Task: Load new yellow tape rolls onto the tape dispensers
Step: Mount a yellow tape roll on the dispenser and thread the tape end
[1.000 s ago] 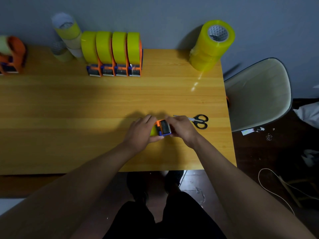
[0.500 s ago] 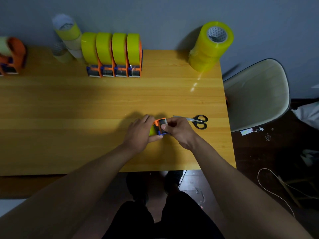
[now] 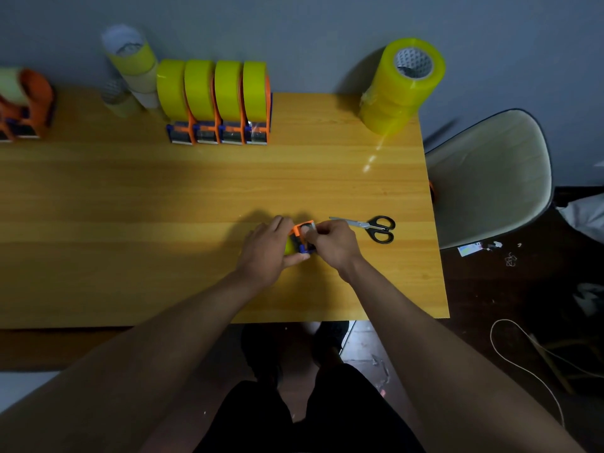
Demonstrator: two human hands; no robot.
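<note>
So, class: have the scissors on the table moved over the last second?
No. The scissors lie in the same spot by the table's right edge, just right of the right hand.

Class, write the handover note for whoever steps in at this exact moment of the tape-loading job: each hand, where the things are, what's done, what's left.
Left hand: grips the orange dispenser with its yellow roll, at the table's near middle.
Right hand: pinches at the dispenser's front end; I cannot tell exactly what it holds.
Done: four loaded dispensers stand in a row at the far edge.
Supplies: stack of new yellow rolls at the far right corner; scissors just right of the hands.
Left: finish this dispenser and line it up. Another dispenser sits at far left; its state is unclear.
</note>
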